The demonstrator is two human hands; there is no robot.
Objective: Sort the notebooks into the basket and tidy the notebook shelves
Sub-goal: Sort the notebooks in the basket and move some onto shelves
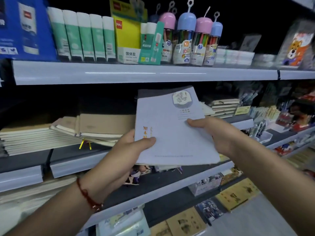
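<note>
A pale lilac notebook point(170, 130) with a round flower emblem and orange characters is held in front of the middle shelf point(242, 122). My left hand point(131, 149) grips its left edge, thumb on the cover. My right hand point(209, 132) holds the right edge, thumb on top. More notebooks seem stacked beneath it. Brown-covered notebooks point(95, 128) lie slumped on the shelf to the left, beside a flat stack point(29, 138). No basket is visible.
The upper shelf point(136, 74) carries green glue boxes point(80, 34) and capped pencil tubs point(185, 40). Another notebook pile point(223, 106) lies at the right. Lower shelves point(170, 184) hold illustrated and kraft notebooks point(237, 196). The shelf edges jut out toward me.
</note>
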